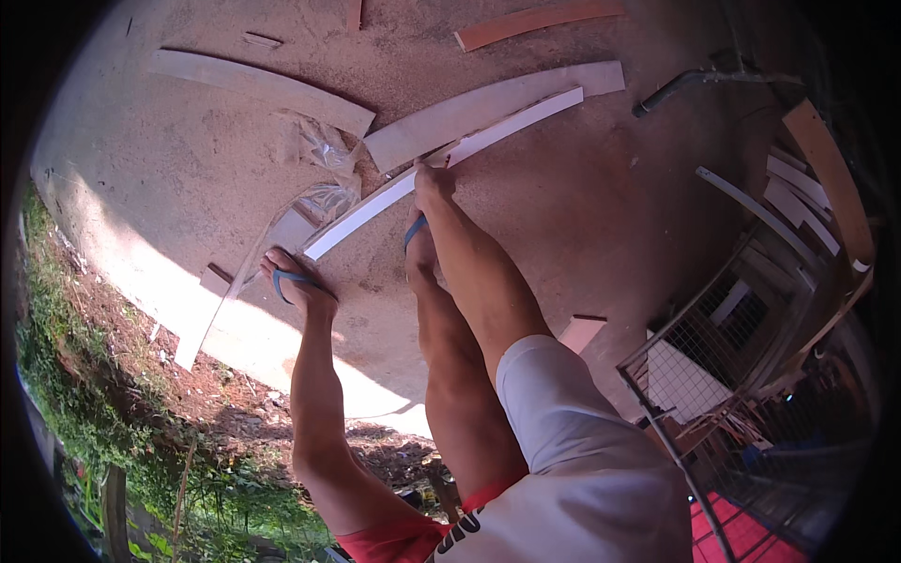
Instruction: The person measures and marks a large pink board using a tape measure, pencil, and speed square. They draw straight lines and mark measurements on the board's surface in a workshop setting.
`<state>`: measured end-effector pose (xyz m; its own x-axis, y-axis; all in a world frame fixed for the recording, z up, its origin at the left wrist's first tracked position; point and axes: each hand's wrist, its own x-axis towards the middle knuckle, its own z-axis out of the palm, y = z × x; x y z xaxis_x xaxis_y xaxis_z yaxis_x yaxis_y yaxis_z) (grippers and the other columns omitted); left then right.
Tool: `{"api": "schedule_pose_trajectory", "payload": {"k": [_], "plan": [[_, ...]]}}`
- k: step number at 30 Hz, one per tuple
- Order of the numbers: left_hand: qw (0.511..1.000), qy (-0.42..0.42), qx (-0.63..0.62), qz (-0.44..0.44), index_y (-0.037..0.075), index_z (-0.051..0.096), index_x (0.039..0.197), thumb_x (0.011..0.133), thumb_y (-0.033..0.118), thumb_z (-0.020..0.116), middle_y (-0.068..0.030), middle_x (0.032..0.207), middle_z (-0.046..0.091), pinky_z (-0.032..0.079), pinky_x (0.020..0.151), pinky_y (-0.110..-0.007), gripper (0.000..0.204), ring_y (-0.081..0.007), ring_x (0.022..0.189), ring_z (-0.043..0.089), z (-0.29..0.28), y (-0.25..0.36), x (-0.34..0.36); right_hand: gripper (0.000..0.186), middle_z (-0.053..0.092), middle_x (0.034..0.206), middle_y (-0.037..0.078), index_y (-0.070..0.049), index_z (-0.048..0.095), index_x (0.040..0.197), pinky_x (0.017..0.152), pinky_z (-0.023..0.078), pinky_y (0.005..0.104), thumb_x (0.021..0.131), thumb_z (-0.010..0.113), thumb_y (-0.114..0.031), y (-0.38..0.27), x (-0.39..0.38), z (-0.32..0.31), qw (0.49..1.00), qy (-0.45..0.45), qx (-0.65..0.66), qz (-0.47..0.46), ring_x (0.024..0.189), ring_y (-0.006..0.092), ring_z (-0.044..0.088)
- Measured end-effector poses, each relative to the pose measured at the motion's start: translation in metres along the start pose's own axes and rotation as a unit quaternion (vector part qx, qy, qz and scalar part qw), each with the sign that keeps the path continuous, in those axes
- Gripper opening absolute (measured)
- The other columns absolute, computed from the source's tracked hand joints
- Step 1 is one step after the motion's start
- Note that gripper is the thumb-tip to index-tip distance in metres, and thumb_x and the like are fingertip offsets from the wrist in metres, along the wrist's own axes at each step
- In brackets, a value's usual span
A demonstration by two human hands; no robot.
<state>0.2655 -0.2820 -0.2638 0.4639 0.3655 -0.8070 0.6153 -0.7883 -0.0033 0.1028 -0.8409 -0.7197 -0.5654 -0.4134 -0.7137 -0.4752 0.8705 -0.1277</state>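
My right hand [433,184] is closed around the middle of a long white strip [371,216], which looks like a narrow board. Its far half runs up and to the right from my hand, beside a wide pale plank [488,111]. The near end comes down close to my left foot [298,281], which wears a blue flip-flop. My right foot [420,246] stands just below the hand. Crumpled clear plastic [328,150] lies to the left of the strip. My left hand is out of the picture.
Another pale plank [263,84] lies at the far left, and a brown board [540,22] at the far side. A dark pipe [694,84] juts in at the right. Stacked boards [796,192] and a wire mesh panel [690,347] stand at right. Plants [94,394] edge the lower left.
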Motion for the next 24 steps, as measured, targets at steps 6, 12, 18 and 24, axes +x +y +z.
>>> {"api": "schedule_pose_trajectory", "payload": {"k": [6, 12, 18, 24], "plan": [[0.995, -0.047, 0.059, 0.063, 0.013, 0.049, 0.072, 0.103, 0.08, 0.032, 0.0025, 0.051, 0.038, 0.03, 0.041, -0.028, 0.075, -0.0116, 0.042, 0.038, 0.027, 0.074, 0.044, 0.058, 0.073, 0.116, 0.02, 0.004, 0.068, 0.122, 0.081, 0.058, 0.0455, 0.084, 0.087, -0.035, 0.006, -0.019, -0.064, 0.974, 0.078, 0.214, -0.018, 0.101, 0.0324, 0.072], [0.989, -0.077, 0.108, 0.07, 0.013, 0.049, 0.073, 0.103, 0.08, 0.033, 0.0024, 0.052, 0.038, 0.03, 0.041, -0.028, 0.075, -0.0116, 0.042, 0.038, -0.059, 0.084, -0.002, 0.034, 0.071, 0.112, 0.005, -0.009, 0.071, 0.116, 0.072, 0.051, 0.0344, 0.088, 0.083, -0.024, -0.073, -0.158, -0.197, 0.884, -0.16, 0.436, -0.06, 0.094, 0.0165, 0.065], [0.98, -0.104, 0.138, 0.101, 0.013, 0.049, 0.074, 0.103, 0.08, 0.034, 0.0024, 0.052, 0.038, 0.029, 0.041, -0.028, 0.075, -0.0115, 0.042, 0.038, -0.169, 0.097, -0.057, 0.013, 0.063, 0.102, 0.01, -0.009, 0.059, 0.093, 0.091, 0.055, 0.0468, 0.095, 0.068, -0.018, -0.16, -0.305, -0.294, 0.671, -0.27, 0.689, 0.036, 0.108, 0.0214, 0.062], [0.972, -0.117, 0.141, 0.148, 0.013, 0.049, 0.074, 0.103, 0.08, 0.035, 0.0023, 0.053, 0.038, 0.029, 0.041, -0.029, 0.074, -0.0115, 0.042, 0.038, -0.253, 0.124, -0.072, 0.025, 0.055, 0.083, 0.006, -0.013, 0.056, 0.089, 0.067, 0.05, 0.0443, 0.102, 0.054, -0.034, -0.226, -0.4, -0.333, 0.664, -0.322, 0.675, 0.023, 0.073, 0.0209, 0.058]]}}
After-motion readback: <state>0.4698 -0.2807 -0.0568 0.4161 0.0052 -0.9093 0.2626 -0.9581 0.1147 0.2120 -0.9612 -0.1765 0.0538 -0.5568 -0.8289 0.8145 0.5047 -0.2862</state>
